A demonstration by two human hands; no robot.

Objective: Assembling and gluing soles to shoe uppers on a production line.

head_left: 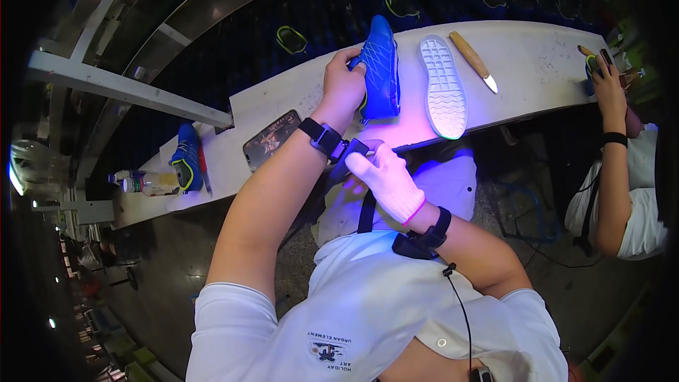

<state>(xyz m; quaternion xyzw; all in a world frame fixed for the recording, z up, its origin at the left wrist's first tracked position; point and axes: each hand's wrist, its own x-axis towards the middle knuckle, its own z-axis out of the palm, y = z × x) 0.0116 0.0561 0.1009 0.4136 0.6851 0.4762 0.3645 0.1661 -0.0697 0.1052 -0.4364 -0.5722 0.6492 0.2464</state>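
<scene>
A blue shoe upper (381,71) with yellow-green trim stands toe up above the white bench, its lower end near the front edge. My left hand (344,83) is closed around its side, thumb on the blue mesh. At my left wrist sits a black strap with a small black box (351,153). My right hand (387,178), in a white glove, is closed with its fingers at that box, thumb and fingers pinching it. To the right of the upper lies a white shoe sole (444,86), tread side up. Beside it rests a wooden-handled tool (472,61) with a pale pointed tip.
On the white bench (527,64), a phone (272,140) lies left of the upper. Further left are another blue shoe (186,159) and plastic bottles (157,184). Shoes (291,39) sit on the dark line behind. A co-worker's hand (610,88) works at far right.
</scene>
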